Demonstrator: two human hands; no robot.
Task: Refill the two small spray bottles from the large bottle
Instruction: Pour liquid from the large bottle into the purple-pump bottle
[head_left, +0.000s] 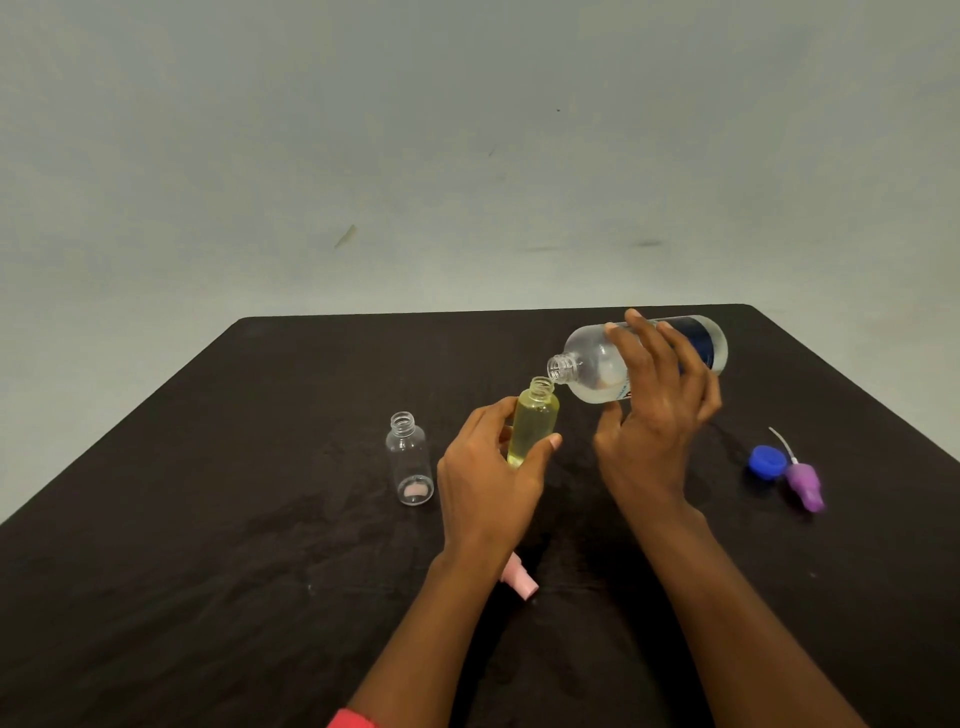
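Yellow-filled small bottle (533, 426): base concealed behind left hand (485, 488).
Pink spray cap (522, 583): partly hidden under the left wrist.
Large bottle (589, 364): label mostly covered by right hand (655, 421); print unreadable.
Table (208, 571): cut by left, right and bottom edges.
Red sleeve (350, 720): cropped at the bottom.

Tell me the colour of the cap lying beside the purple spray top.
The cap is blue, clearest in the head view.

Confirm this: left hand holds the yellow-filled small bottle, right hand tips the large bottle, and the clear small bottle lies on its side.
Wrong on one point: the head view shows the clear small bottle standing upright, not lying down. The rest holds.
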